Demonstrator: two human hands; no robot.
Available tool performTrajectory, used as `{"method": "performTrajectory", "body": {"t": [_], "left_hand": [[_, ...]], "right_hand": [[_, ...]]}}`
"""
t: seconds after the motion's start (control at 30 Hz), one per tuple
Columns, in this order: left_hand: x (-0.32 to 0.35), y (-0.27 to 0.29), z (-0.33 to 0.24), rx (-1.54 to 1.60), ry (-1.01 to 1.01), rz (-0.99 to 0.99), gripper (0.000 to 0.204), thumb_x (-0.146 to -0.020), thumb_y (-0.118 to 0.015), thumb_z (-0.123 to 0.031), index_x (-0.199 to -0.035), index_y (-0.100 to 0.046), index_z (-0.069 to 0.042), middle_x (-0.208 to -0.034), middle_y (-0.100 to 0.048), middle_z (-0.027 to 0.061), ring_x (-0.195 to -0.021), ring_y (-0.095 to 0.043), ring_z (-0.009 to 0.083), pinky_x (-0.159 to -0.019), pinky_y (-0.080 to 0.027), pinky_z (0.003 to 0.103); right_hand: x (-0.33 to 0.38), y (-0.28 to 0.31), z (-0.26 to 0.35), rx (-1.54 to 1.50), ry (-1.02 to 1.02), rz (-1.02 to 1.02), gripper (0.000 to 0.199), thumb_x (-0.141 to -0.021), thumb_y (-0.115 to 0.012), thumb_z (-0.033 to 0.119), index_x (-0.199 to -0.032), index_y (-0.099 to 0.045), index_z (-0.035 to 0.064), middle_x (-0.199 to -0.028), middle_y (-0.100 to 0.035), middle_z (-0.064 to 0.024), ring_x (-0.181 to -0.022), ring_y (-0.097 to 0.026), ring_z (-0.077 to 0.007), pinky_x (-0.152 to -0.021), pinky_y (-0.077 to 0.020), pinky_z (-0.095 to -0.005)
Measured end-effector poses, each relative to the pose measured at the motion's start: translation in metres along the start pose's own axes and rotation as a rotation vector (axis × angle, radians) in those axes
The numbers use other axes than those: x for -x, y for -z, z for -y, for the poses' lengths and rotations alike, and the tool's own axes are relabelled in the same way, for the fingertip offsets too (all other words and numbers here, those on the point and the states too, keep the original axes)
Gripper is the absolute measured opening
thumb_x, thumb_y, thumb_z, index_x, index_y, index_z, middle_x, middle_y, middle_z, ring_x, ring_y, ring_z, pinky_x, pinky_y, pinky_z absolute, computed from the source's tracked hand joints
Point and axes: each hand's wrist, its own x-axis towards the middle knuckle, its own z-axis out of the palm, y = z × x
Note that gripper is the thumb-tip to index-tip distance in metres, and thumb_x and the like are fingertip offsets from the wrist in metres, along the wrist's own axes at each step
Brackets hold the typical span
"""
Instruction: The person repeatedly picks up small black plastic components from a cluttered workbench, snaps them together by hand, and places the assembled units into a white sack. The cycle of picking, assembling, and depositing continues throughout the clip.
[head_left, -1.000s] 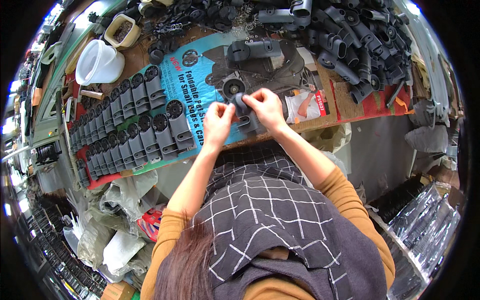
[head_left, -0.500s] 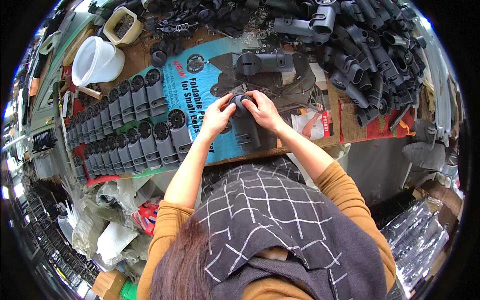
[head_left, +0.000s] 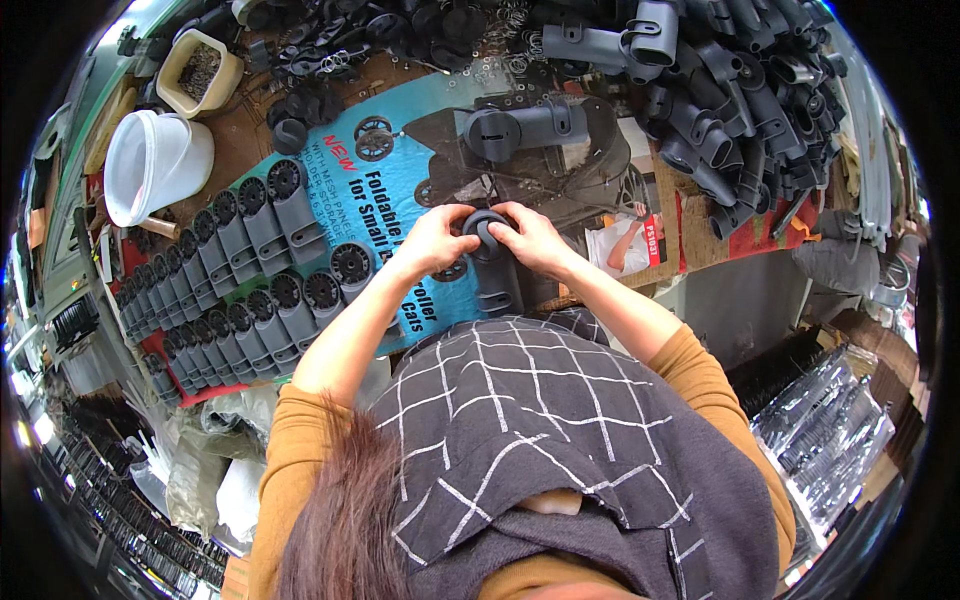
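In front of my body, a dark grey plastic joint piece lies on the table with its tube end toward me. A round black cap sits at its far, round end, pinched from both sides. My left hand has its thumb on the cap's top and its fingers curled round the left edge. My right hand mirrors it, thumb on top. The fingers hide the cap's sides. Just beyond my hands lies a similar grey piece, its disc-shaped end to the left.
Rows of grey pieces with round black ends stand at the left on a printed blue sheet. A white bucket and a cream tub of small parts are behind them. More grey pieces heap up at the far right.
The view has shifted a little, so the left rows and bucket appear farther left. Both hands stay on the cap; it looked like a raised dome between the thumbs and now appears flatter.
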Motion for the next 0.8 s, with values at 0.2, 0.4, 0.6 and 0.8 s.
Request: {"method": "performTrajectory", "body": {"t": [0.2, 0.4, 0.6, 0.8], "left_hand": [[-0.005, -0.001, -0.005, -0.24, -0.079, -0.029, 0.054, -0.064, -0.079, -0.014, -0.11, -0.057, 0.004, -0.101, -0.062, 0.0156, -0.085, -0.063, 0.0228, -0.077, -0.052, 0.034], [0.007, -0.009, -0.015, -0.301, -0.077, -0.158, 0.06, -0.057, -0.084, -0.029, -0.102, -0.06, 0.002, -0.1, -0.059, 0.0186, -0.096, -0.058, 0.0331, -0.085, -0.047, 0.04], [0.033, -0.009, -0.035, 0.128, -0.244, -0.538, 0.068, -0.068, -0.08, -0.044, -0.115, -0.053, -0.001, -0.111, -0.054, 0.0106, -0.108, -0.049, 0.0226, -0.09, -0.043, 0.035], [0.042, -0.019, -0.054, 0.287, -0.464, -0.572, 0.075, -0.09, -0.035, -0.067, -0.113, -0.055, 0.001, -0.095, -0.061, 0.0075, -0.084, -0.054, 0.0152, -0.076, -0.042, 0.027]], "right_hand": [[-0.001, -0.005, 0.005, 0.097, 0.041, -0.095, 0.039, -0.086, -0.064, 0.028, -0.114, -0.058, 0.0005, -0.107, -0.064, -0.0169, -0.098, -0.062, -0.0252, -0.085, -0.0479, -0.0352], [0.002, 0.002, 0.019, -0.038, -0.13, -0.012, 0.045, -0.084, -0.068, 0.03, -0.116, -0.058, 0.0003, -0.104, -0.065, -0.0143, -0.093, -0.062, -0.018, -0.081, -0.0492, -0.032], [0.055, -0.012, 0.042, -0.057, 0.015, -0.045, 0.076, -0.073, -0.073, 0.038, -0.129, -0.039, 0.0002, -0.113, -0.059, -0.0245, -0.106, -0.06, -0.0328, -0.089, -0.0461, -0.0403], [0.076, -0.007, 0.072, -0.752, 0.018, 0.129, 0.053, -0.077, -0.067, 0.024, -0.12, -0.047, -0.0001, -0.096, -0.056, -0.0044, -0.081, -0.052, -0.0108, -0.073, -0.0452, -0.0256]]}}
